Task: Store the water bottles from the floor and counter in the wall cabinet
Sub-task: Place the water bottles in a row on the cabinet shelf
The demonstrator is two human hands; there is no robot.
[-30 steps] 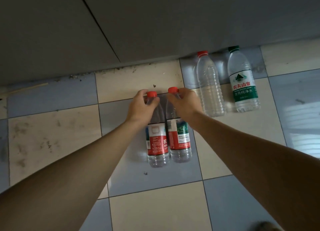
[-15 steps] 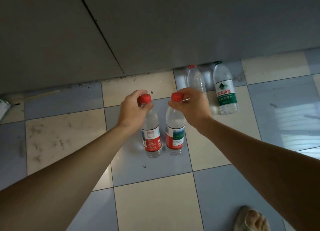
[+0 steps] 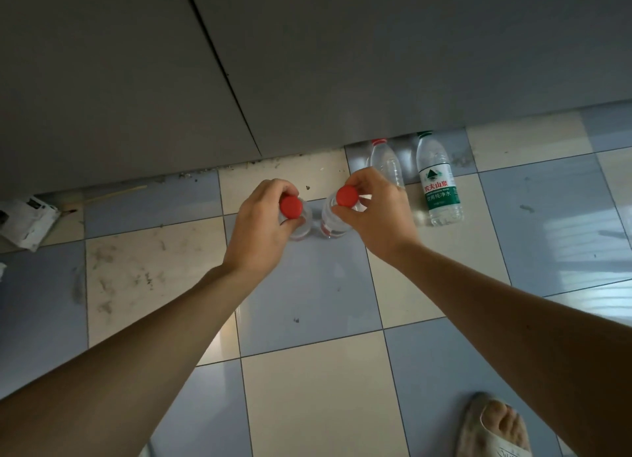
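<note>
I hold two clear red-capped water bottles by their necks above the tiled floor. My left hand [image 3: 260,224] grips the left bottle [image 3: 292,208]. My right hand [image 3: 372,210] pinches the neck of the right bottle [image 3: 345,198]. Both bottles hang upright and I see them almost from straight above, so my hands hide most of their bodies. Two more bottles stand on the floor against the cabinet base: a clear red-capped bottle [image 3: 386,160], partly behind my right hand, and a green-labelled, green-capped bottle [image 3: 439,183] to its right.
Grey base cabinet doors [image 3: 307,63] fill the top of the view. Crumpled paper [image 3: 24,217] lies at the left by the cabinet foot. A foot in a sandal [image 3: 496,426] stands at the bottom right on the blue and cream tiles.
Both hands have lifted the two red-capped bottles off the floor and toward the camera. The view has risen, so the floor bottles look smaller and the labels are now hidden.
</note>
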